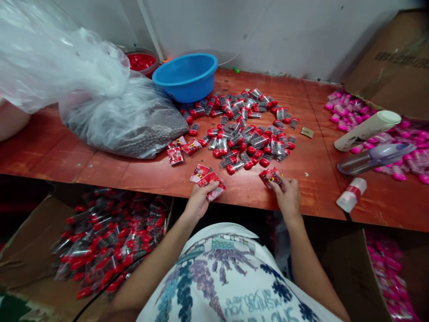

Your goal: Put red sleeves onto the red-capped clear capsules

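Note:
My left hand [197, 201] is closed on a red printed packet [211, 183] at the front edge of the red wooden table [301, 179], with another red packet [200, 172] lying just beyond it. My right hand [288, 194] pinches a small red packet [271, 176] a little to the right. Beyond both hands lies a pile of several small clear vials with red caps [241, 129]. A few more red packets [182, 150] lie at the pile's left.
A blue bowl [186, 76] and a large clear plastic bag of dark beads [110, 107] stand at the back left. Pink-capped vials [368, 125], a white bottle [367, 129] and a tape roll [351, 194] lie right. Cardboard boxes of vials [107, 237] sit below the table.

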`<state>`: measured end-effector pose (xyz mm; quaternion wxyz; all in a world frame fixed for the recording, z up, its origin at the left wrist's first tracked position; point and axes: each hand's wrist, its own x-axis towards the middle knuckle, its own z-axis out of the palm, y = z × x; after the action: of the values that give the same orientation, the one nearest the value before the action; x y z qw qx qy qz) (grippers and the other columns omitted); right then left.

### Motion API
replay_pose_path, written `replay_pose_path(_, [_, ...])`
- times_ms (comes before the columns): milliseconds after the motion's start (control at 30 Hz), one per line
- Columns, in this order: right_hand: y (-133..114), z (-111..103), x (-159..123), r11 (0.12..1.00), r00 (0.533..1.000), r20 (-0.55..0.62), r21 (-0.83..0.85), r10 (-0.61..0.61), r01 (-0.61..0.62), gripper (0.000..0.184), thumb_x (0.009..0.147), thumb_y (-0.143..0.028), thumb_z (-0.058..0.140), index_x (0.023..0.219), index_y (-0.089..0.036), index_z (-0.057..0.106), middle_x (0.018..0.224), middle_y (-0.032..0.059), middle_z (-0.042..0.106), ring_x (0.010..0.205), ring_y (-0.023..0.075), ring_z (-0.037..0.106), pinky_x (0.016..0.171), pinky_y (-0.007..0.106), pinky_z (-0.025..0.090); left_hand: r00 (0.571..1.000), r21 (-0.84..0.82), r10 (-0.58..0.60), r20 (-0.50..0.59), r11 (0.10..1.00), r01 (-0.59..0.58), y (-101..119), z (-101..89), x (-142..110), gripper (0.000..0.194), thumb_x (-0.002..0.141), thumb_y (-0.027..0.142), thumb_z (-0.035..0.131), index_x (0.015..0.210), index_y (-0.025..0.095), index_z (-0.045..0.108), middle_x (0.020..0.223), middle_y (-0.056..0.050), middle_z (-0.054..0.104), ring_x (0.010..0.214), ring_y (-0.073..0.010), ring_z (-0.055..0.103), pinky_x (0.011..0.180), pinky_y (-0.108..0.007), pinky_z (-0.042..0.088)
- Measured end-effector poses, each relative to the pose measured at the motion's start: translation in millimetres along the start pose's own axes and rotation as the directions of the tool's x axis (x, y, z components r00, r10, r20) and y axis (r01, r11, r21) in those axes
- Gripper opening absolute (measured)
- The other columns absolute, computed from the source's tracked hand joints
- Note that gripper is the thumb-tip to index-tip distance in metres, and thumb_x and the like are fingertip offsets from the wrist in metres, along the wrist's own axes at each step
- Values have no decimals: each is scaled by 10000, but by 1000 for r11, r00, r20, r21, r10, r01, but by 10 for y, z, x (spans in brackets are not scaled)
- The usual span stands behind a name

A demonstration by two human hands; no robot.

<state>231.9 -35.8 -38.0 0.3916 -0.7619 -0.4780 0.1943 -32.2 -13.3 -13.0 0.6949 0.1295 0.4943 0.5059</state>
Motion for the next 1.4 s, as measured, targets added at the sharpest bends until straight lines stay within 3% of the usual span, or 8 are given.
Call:
replay_pose_path(133, [-317, 300, -229, 968, 974, 127, 192, -188, 162, 369, 812, -427, 609, 1112, -216, 650, 1003, 71, 579, 695, 154, 537, 702, 314, 478, 1000, -30, 24, -7, 999, -24, -98, 71, 14, 290, 555, 93, 811, 815, 109, 685, 794, -77, 743, 711, -179, 696, 705, -294, 577])
replay_pose_path(300, [-767, 763, -473, 885, 818, 448, 440, -361, 150, 411, 849, -311, 592, 1253, -249, 543, 860, -1, 636, 740, 144, 601, 695, 252, 482, 998, -2, 67, 4, 998, -67, -152, 62, -10, 244, 531, 129, 838, 727, 101, 694, 688, -40, 714, 604, -129, 660, 603, -222, 544])
replay_pose_path(467, [-776, 757, -154, 863, 706, 496, 287, -506, 417, 331, 930, -251, 458, 1238, -255, 582, 929, 25, 692, 828, 173, 629, 757, 280, 477, 994, -22, 89, -58, 996, -91, -30, -38, 12, 324, 469, 117, 866, 743, 107, 694, 679, -32, 711, 604, -149, 666, 599, -255, 557])
replay_pose_path(600, [-608, 765, 226, 743, 716, 407, -122, -568, 658, 358, 935, -154, 395, 1220, -177, 610, 1168, 121, 657, 1032, 263, 540, 891, 384, 410, 984, -86, 119, -133, 988, -131, 100, -67, 62, 277, 498, 120, 860, 709, 105, 681, 627, -27, 689, 560, -135, 649, 570, -242, 553])
replay_pose_path(800, [-500, 780, 235, 623, 638, 476, -215, -606, 752, 291, 929, -195, 459, 1148, -181, 650, 1083, 123, 676, 1031, 291, 511, 888, 431, 381, 981, -232, -23, -190, 973, -23, 214, -59, 78, 72, 703, 55, 726, 713, 106, 676, 628, -26, 681, 531, -114, 633, 559, -245, 566])
replay_pose_path(967, [-691, 677, -263, 857, 762, 396, 291, -512, 425, 286, 940, -305, 468, 1166, -210, 616, 1028, 80, 658, 914, 206, 594, 788, 323, 473, 981, -340, -98, -166, 940, 36, 224, -24, 98, 111, 794, 36, 635, 719, 114, 659, 646, -28, 691, 541, -105, 645, 600, -240, 579])
replay_pose_path(1100, [-808, 676, -577, 847, 847, 393, 519, -357, 116, 292, 912, -351, 513, 1147, -228, 637, 972, 45, 657, 824, 170, 613, 735, 285, 497, 984, -372, -53, -169, 928, -14, 212, 15, 135, 131, 778, 7, 638, 704, 114, 646, 641, -24, 690, 552, -97, 651, 557, -175, 554])
replay_pose_path(1400, [-834, 728, -598, 790, 896, 383, 610, -225, -62, 320, 870, -372, 576, 1137, -218, 666, 968, 51, 676, 783, 162, 611, 703, 288, 525, 988, -342, -5, -151, 938, -47, 135, 2, 158, 103, 711, 36, 719, 723, 126, 670, 690, -20, 699, 582, -112, 653, 641, -251, 583])
